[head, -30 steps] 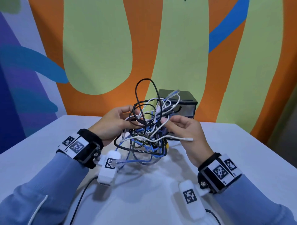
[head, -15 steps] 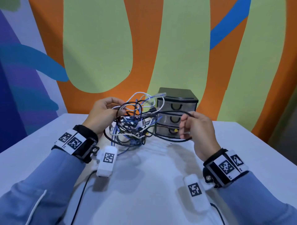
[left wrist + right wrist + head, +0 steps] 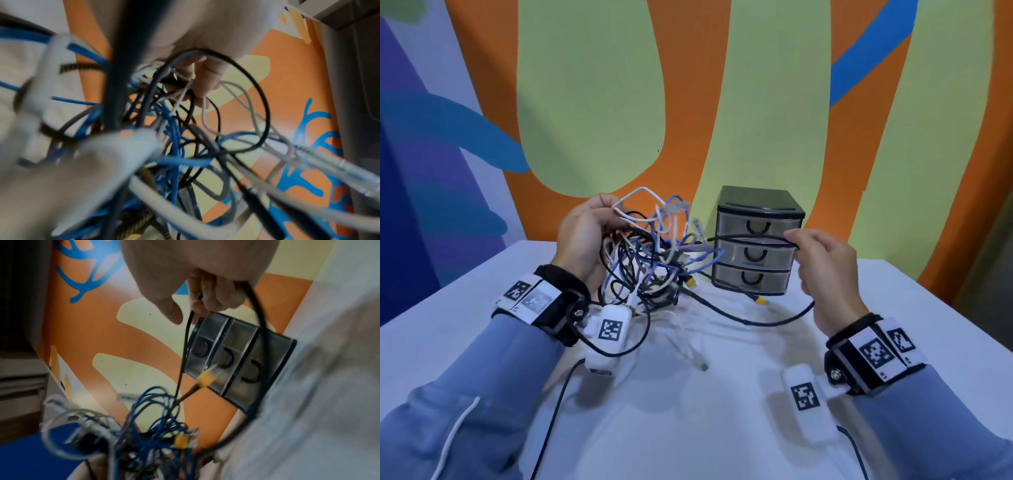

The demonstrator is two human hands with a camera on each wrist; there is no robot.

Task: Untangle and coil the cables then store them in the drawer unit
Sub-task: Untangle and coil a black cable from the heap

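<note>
A tangle of black, white and blue cables (image 3: 650,263) hangs above the white table (image 3: 688,428). My left hand (image 3: 585,236) grips its upper left side, fingers curled round several strands (image 3: 185,84). My right hand (image 3: 822,263) pinches a black cable (image 3: 746,236) that runs out of the tangle to the right, in front of the drawer unit, then loops down to the table (image 3: 257,308). The small black drawer unit (image 3: 756,240) stands at the back by the wall, its three drawers closed (image 3: 240,361). A yellow plug (image 3: 760,300) lies by its base.
The painted wall (image 3: 722,102) rises right behind the drawer unit. A loose white cable end (image 3: 698,359) lies on the table below the tangle. White tagged devices (image 3: 607,334) hang from both wrists, with leads trailing toward me.
My hands have moved apart. The right hand has drawn the black cable out to the right across the drawer fronts, while the left has carried the tangle up and left.
</note>
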